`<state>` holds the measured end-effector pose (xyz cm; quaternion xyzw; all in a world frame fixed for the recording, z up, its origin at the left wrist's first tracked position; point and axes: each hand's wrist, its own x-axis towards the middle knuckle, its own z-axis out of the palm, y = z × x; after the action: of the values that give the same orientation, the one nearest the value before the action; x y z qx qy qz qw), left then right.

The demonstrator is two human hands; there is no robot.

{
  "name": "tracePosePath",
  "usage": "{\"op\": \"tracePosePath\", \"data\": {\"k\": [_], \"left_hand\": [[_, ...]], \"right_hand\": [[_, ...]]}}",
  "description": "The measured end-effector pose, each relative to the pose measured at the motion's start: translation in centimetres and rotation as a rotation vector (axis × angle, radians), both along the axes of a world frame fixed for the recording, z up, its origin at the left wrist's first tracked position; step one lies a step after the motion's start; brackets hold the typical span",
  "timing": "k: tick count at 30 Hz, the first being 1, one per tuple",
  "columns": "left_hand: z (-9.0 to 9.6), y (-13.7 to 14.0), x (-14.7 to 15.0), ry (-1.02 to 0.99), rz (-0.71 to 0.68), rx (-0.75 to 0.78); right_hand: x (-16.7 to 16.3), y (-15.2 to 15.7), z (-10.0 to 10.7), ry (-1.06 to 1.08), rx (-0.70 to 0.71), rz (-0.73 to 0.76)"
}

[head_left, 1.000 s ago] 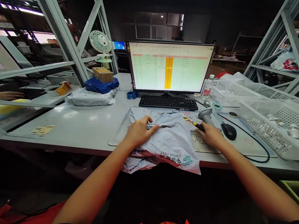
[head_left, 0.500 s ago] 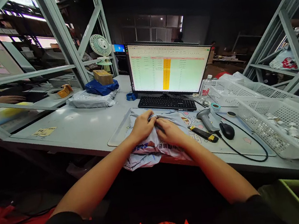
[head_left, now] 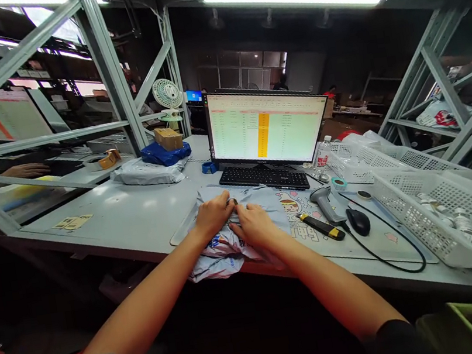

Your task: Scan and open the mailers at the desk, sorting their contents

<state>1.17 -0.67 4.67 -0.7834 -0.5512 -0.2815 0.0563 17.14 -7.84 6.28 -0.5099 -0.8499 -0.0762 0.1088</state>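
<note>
A pale grey plastic mailing bag (head_left: pixel 272 206) with blue and dark print lies crumpled at the desk's front edge, its lower part hanging slightly over. My left hand (head_left: pixel 212 216) is closed on the bag's upper middle, thumb toward the right. Close beside it, my right hand (head_left: pixel 254 225) grips the same bag with bent fingers. Between the two hands the plastic is bunched, and a small dark spot shows there that I cannot make out. What is inside the bag is hidden. Right of the bag lies a black and yellow box cutter (head_left: pixel 321 227).
A keyboard (head_left: pixel 263 177) and monitor (head_left: pixel 267 122) stand behind the bag. To the right are a barcode scanner (head_left: pixel 326 205), a mouse (head_left: pixel 358 221) and white baskets (head_left: pixel 420 220) with small bottles. Wrapped parcels (head_left: pixel 149 171) lie at the back left, near a metal frame (head_left: pixel 111 71).
The view has tilted up a little. My hands have shifted slightly left on the bag and sit a little farther apart, with the bag pulled flatter on the right. Both still hold it.
</note>
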Motion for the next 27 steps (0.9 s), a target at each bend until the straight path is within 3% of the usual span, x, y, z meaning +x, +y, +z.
{"op": "tracePosePath", "data": {"k": [6, 9, 13, 19, 23, 25, 27], "left_hand": [[1.4, 2.5, -3.5, 0.108, 0.139, -0.012], [2.1, 3.9, -5.7, 0.125, 0.224, -0.011], [2.2, 5.7, -8.8, 0.121, 0.312, -0.024], [-0.1, 6.8, -12.1, 0.100, 0.411, -0.126], [-0.6, 7.4, -11.8, 0.112, 0.353, -0.188], [0.7, 7.1, -11.0, 0.132, 0.279, -0.173], [2.7, 5.6, -9.4, 0.121, 0.136, -0.039]], "right_hand": [[0.9, -4.0, 1.3, -0.121, -0.107, 0.002], [2.7, -6.3, 0.9, -0.130, -0.129, 0.008], [6.1, -9.6, -1.7, -0.110, -0.096, 0.062], [9.5, -14.7, -5.9, 0.227, 0.140, 0.227], [9.9, -16.3, -7.1, 0.337, 0.117, 0.193], [10.3, -16.6, -7.7, 0.371, 0.060, 0.146], [10.8, -16.7, -8.2, 0.412, -0.012, 0.111]]}}
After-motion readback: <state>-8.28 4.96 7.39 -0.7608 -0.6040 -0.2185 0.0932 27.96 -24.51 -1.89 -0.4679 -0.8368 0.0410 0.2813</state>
